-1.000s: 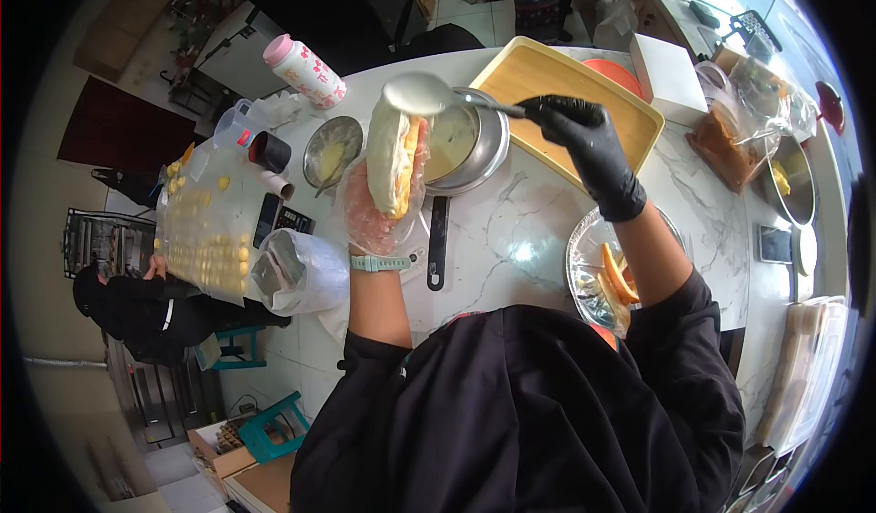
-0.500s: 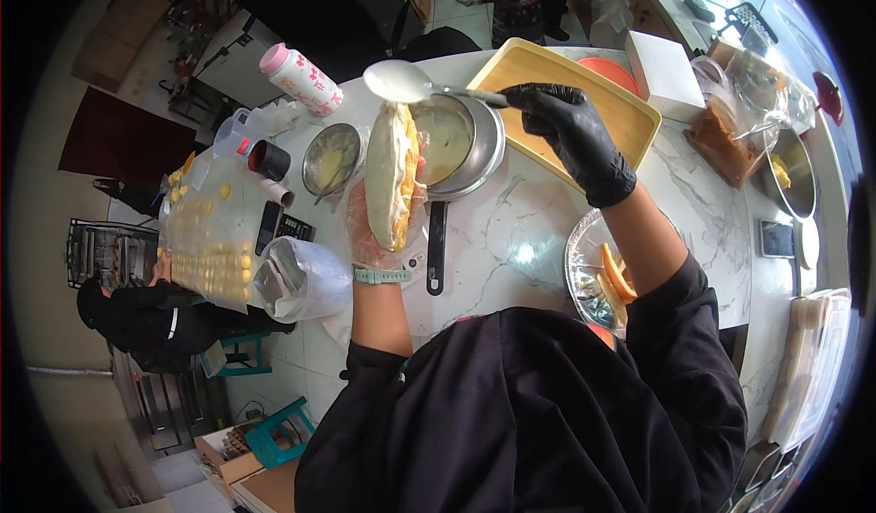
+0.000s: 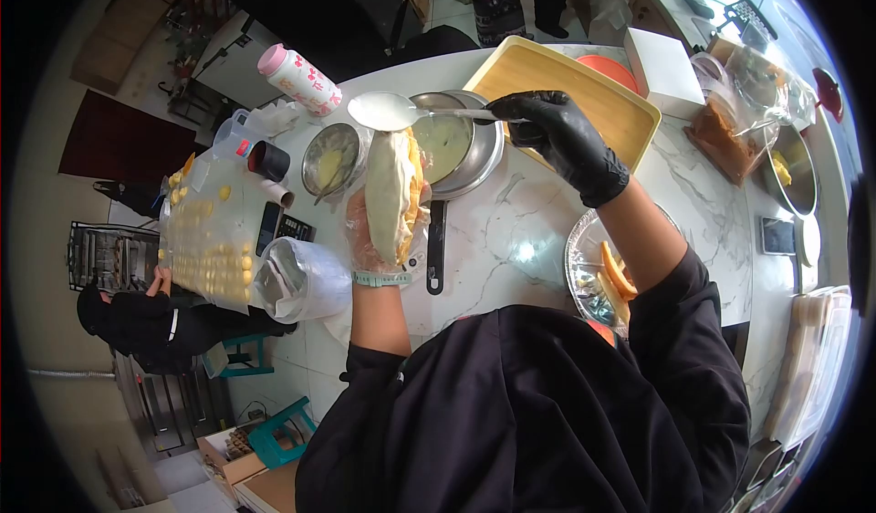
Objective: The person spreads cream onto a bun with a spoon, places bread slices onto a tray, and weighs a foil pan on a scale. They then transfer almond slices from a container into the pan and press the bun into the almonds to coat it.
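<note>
My left hand [image 3: 361, 236], in a clear plastic glove, is closed around a long bread roll [image 3: 392, 198] coated with white cream, its golden side facing right. My right hand [image 3: 564, 145], in a black glove, grips the handle of a metal spoon [image 3: 383, 112]. The spoon's bowl carries white cream and lies over the far tip of the roll. Just behind the roll stands a steel pan [image 3: 482, 162] with pale cream inside and a black handle [image 3: 436, 253] pointing toward me. Left of it is a metal bowl [image 3: 330, 162] with yellowish mixture and a utensil.
A wooden tray [image 3: 593, 103] lies behind my right hand. A foil plate [image 3: 584, 276] with bread pieces sits below my right forearm. A pink-capped bottle [image 3: 301, 80] and a plastic tub [image 3: 306, 280] stand to the left. A person [image 3: 146, 317] works beside rows of dough pieces [image 3: 210, 258].
The spoon and my right hand have shifted slightly left and lower, with the spoon's bowl now over the roll's tip. The roll has dipped a little. The other person's hands have come together.
</note>
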